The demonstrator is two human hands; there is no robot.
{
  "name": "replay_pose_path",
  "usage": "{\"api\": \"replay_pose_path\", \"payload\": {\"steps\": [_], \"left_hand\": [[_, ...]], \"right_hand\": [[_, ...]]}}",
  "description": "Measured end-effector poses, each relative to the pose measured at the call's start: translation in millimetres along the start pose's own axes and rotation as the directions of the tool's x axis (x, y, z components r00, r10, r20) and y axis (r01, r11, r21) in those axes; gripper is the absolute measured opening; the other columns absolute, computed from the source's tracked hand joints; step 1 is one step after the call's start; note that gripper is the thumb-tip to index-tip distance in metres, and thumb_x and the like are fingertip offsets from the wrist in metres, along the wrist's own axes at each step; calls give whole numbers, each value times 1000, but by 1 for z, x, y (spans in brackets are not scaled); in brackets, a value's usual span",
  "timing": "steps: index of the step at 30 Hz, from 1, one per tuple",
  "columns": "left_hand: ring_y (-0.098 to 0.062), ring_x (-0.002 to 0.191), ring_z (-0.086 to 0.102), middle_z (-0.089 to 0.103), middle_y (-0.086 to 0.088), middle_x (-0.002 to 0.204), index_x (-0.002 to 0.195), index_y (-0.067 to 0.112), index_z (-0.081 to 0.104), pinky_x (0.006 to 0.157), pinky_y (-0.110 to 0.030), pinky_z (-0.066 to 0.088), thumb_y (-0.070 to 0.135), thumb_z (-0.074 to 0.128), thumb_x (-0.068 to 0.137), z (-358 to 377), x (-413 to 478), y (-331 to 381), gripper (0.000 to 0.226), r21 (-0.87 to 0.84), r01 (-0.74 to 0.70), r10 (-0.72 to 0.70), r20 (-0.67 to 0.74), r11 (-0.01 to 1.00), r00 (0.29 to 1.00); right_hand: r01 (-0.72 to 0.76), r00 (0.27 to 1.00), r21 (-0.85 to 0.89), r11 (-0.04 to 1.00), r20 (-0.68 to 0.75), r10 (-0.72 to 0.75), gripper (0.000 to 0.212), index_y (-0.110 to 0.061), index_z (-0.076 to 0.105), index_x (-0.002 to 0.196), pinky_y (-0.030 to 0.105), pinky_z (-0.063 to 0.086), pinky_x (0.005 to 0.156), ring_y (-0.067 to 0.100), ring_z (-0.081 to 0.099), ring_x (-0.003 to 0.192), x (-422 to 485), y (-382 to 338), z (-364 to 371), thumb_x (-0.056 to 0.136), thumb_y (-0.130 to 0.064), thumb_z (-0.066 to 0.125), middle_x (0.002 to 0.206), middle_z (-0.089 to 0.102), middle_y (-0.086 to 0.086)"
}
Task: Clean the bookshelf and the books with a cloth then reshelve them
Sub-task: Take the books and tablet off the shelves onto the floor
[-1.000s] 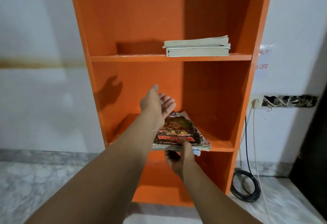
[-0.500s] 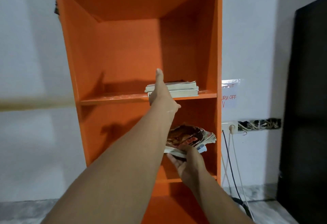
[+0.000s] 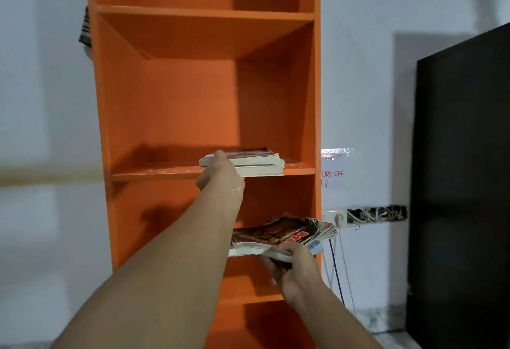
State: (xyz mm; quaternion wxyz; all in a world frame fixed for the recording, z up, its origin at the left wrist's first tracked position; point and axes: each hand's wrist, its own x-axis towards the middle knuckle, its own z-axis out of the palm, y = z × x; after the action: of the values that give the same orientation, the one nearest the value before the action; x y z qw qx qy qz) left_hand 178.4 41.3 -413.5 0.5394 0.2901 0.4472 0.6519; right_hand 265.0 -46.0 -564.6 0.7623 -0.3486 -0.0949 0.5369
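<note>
Reaching two shelved books (image 3: 256, 162), the left hand (image 3: 220, 175) touches them, grip unclear; right hand (image 3: 296, 271) holds a worn stack (image 3: 278, 235).

The orange bookshelf (image 3: 176, 106) looks like painted wood, smooth and a little shiny. The two books (image 3: 256, 162) lying flat on its shelf have matt, pale paper edges. The stack of comic books (image 3: 281, 234) has shiny paper covers, worn and curled at the corners. The wall (image 3: 358, 73) is matt white. The big black screen (image 3: 463, 183) looks smooth and dull.
</note>
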Motion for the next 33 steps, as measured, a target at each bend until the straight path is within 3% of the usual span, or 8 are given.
{"api": "replay_pose_path", "payload": {"steps": [1, 3, 6, 9, 12, 23, 27, 33], "left_hand": [[-24, 83, 62, 63, -9, 105, 114, 10, 54, 61, -28, 52, 29, 66, 85, -8, 0, 1, 37, -55, 66, -66, 2, 996, 998], [-23, 73, 65, 64, -7, 89, 97, 8, 56, 71, -35, 60, 29, 73, 74, -26, 0, 4, 35, -111, 130, -131, 3, 985, 991], [-28, 76, 68, 65, -10, 90, 87, 9, 52, 72, -46, 61, 24, 75, 71, -48, 0, 13, 32, -227, 117, -107, 59, 967, 993], [-27, 78, 67, 65, -10, 94, 87, 9, 50, 73, -46, 61, 24, 76, 70, -73, -5, 16, 34, -288, 112, -95, 72, 951, 993], [-25, 70, 67, 64, -8, 83, 77, 10, 47, 72, -46, 61, 19, 75, 71, -100, -15, 19, 30, -304, 115, -80, 123, 946, 989], [-15, 61, 64, 61, -4, 76, 76, 13, 48, 60, -32, 61, 23, 77, 73, -162, -59, -15, 31, -309, 58, -29, 97, 949, 995], [-16, 61, 67, 65, -4, 75, 78, 13, 51, 55, -30, 61, 22, 78, 72, -201, -86, -51, 30, -344, -7, 19, 30, 939, 999], [-13, 59, 66, 65, -3, 74, 77, 13, 51, 60, -28, 60, 20, 77, 74, -252, -121, -108, 27, -254, -20, 0, -77, 967, 997]], "right_hand": [[10, 1000, -6, 1000, 17, -10, 18, 4, 55, 103, 34, 57, 45, 37, 66, 73, -4, 3, 1, 86, 9, 52, 94, 63, 27], [30, 999, 23, 999, 18, -31, 19, 5, 53, 104, 35, 58, 45, 39, 65, 74, -15, 6, 1, 86, 11, 50, 93, 61, 28], [55, 998, 63, 997, -7, -54, 11, 3, 54, 95, 39, 60, 49, 38, 64, 73, -35, 14, 7, 88, 10, 49, 88, 60, 26], [86, 996, 59, 995, -5, -86, 9, 1, 53, 90, 35, 58, 45, 37, 64, 77, -57, 27, 7, 88, 9, 48, 90, 60, 24], [149, 988, 64, 987, -61, -145, 9, -1, 52, 87, 33, 59, 48, 36, 64, 80, -79, 42, 2, 89, 7, 48, 91, 60, 22], [217, 973, 92, 972, -94, -209, 8, -3, 52, 87, 30, 58, 48, 31, 64, 78, -119, 69, -56, 88, 4, 50, 90, 59, 19], [225, 973, 68, 972, -63, -221, 7, -2, 54, 88, 30, 58, 51, 36, 66, 90, -133, 82, -96, 88, 3, 50, 97, 62, 21], [185, 976, 117, 976, -141, -168, 22, 0, 56, 107, 31, 57, 48, 37, 67, 92, -152, 79, -140, 86, 3, 52, 102, 61, 23]]}}
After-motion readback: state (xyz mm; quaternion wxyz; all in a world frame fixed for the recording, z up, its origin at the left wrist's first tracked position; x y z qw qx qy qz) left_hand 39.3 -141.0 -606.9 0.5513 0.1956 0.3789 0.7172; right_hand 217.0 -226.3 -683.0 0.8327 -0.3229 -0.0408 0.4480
